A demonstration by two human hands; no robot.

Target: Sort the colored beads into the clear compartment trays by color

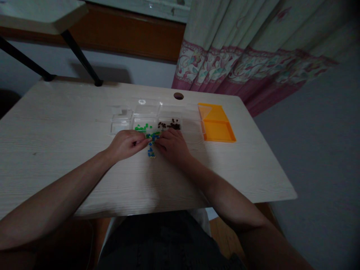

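My left hand (128,143) and my right hand (172,145) rest close together on the pale wooden table (56,150). Both have fingers curled and pinched over a small heap of blue and green beads (151,150) lying between them. What the fingertips grip is too small to make out. Just beyond the hands stand clear plastic compartments: one holds green beads (141,128), one holds dark brown beads (169,125), and one at the left (120,122) looks empty.
An orange open box with its lid (216,123) lies to the right of the compartments. A round cable hole (178,96) sits at the table's far edge. A patterned curtain (239,56) hangs behind; another table's black legs (81,56) stand at back left.
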